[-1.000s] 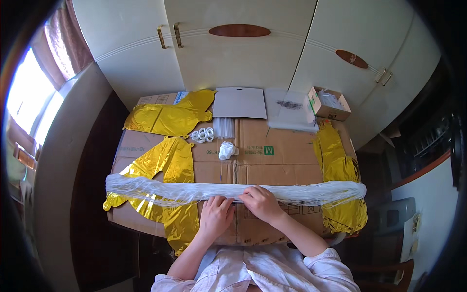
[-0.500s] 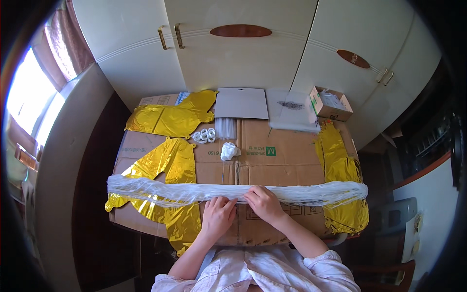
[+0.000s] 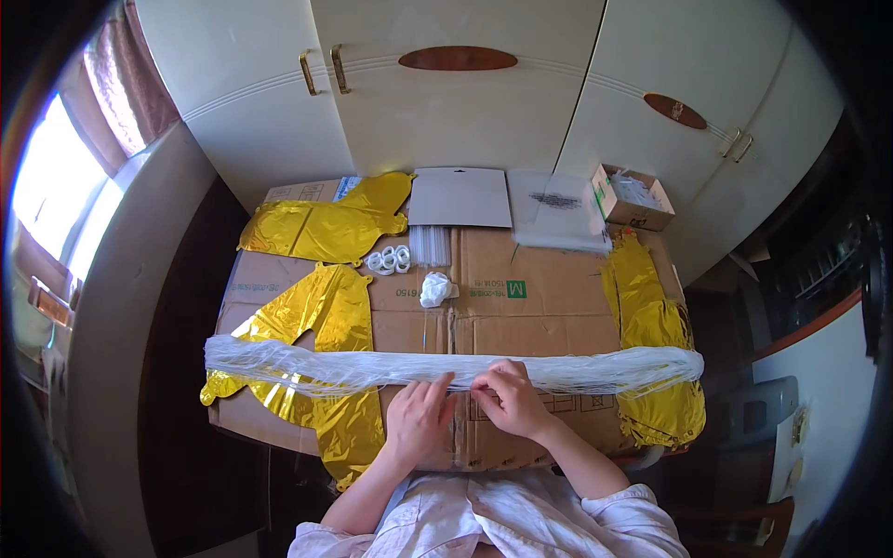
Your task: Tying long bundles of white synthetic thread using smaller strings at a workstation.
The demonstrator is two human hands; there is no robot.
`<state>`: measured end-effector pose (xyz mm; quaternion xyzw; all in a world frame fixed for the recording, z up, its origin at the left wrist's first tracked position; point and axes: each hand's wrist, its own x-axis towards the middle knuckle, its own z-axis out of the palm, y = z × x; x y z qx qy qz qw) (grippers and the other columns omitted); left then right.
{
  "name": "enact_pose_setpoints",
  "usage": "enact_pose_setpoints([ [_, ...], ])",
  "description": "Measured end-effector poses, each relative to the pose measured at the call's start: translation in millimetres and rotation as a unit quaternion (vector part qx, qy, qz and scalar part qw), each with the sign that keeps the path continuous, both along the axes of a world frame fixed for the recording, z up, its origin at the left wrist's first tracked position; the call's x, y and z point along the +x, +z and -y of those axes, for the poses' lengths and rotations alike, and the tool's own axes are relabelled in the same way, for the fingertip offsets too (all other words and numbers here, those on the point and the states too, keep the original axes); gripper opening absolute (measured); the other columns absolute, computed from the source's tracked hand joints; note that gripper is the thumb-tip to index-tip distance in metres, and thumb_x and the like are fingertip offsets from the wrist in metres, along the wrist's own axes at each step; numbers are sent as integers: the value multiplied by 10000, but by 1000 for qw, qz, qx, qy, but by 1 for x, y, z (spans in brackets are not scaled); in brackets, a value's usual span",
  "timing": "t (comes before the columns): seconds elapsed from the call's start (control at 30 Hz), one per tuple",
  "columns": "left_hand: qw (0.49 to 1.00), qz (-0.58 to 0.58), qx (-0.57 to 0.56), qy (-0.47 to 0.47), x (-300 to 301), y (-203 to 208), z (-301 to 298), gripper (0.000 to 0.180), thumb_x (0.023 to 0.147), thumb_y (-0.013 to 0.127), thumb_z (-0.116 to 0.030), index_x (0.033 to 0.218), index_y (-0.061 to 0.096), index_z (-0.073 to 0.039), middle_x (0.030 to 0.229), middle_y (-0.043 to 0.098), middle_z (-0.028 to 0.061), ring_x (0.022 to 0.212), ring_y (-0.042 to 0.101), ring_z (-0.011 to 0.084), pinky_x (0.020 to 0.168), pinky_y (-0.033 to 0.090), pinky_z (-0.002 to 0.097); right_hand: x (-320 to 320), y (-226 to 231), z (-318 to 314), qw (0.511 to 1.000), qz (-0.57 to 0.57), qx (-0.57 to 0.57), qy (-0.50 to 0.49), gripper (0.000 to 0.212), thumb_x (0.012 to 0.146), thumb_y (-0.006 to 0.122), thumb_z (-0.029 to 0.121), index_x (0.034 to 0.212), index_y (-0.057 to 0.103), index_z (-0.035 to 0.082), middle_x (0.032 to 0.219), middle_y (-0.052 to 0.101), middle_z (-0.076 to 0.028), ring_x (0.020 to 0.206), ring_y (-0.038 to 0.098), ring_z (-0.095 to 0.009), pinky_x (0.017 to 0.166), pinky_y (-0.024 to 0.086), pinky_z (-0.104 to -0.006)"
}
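**Hank across the counter, both hands at its near edge**

We record a long hank of fine white strands lying side to side over the cardboard-topped counter. Its left end rests on the lower-left foil, its right end on the right foil.

We find the left hand near the middle, fingers bent, index tip over the strands, thumb set apart; we cannot tell whether its grip has hold of any. The right hand, just beside it, has fingers curled and thumb brought close to the index; we cannot tell if that grip is fully closed or holds a strand.

Beyond the hank we note a white wad, white rings, clear sticks partly under a grey sheet, a clear bag, an open box at far right, and the upper-left foil.
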<state>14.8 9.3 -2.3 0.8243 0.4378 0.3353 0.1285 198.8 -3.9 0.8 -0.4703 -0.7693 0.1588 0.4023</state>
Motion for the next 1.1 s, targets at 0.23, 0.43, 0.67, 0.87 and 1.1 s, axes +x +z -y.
enact_pose_setpoints([
  [0.23, 994, -22, -49, -90, 6, 33, 22, 72, 720, 666, -111, 737, 606, -75, 619, 523, 57, 611, 553, 239, 546, 455, 348, 23, 23, 27, 989, -31, -109, 96, 287, 711, 654, 34, 979, 576, 98, 724, 547, -25, 687, 547, -211, 664, 442, -336],
  [0.43, 974, 45, -54, -217, 24, 40, 32, 129, 735, 663, -123, 814, 593, -49, 745, 593, 78, 669, 600, 241, 606, 491, 338, 21, 10, 19, 967, -104, -115, 203, 463, 680, 656, 57, 1128, 549, 104, 1070, 574, -98, 996, 557, -274, 892, 426, -381],
  [0.67, 965, 6, -52, -257, 30, 57, 43, 144, 757, 666, -133, 842, 590, -46, 786, 621, 77, 683, 627, 233, 581, 508, 332, 22, 17, 1, 910, -94, -212, 345, 258, 721, 705, 134, 963, 630, 83, 1219, 516, -99, 1115, 500, -284, 956, 390, -399],
  [0.87, 837, 207, -447, -238, -4, 70, 30, 105, 873, 572, -69, 874, 633, 16, 862, 663, 97, 677, 619, 134, 604, 475, 242, 37, 3, 0, 914, -120, -207, 328, 123, 790, 688, 165, 772, 626, 60, 1102, 586, -74, 1096, 511, -281, 946, 391, -401],
  [1.1, 558, 654, -468, -205, -10, 49, 24, 416, 915, 458, -102, 1316, 410, -1, 1354, 433, 130, 1042, 488, 158, 873, 389, 304, 54, 2, 18, 914, -213, -235, 253, 194, 819, 675, 184, 700, 618, 42, 1039, 630, -99, 1106, 529, -273, 962, 384, -419],
])
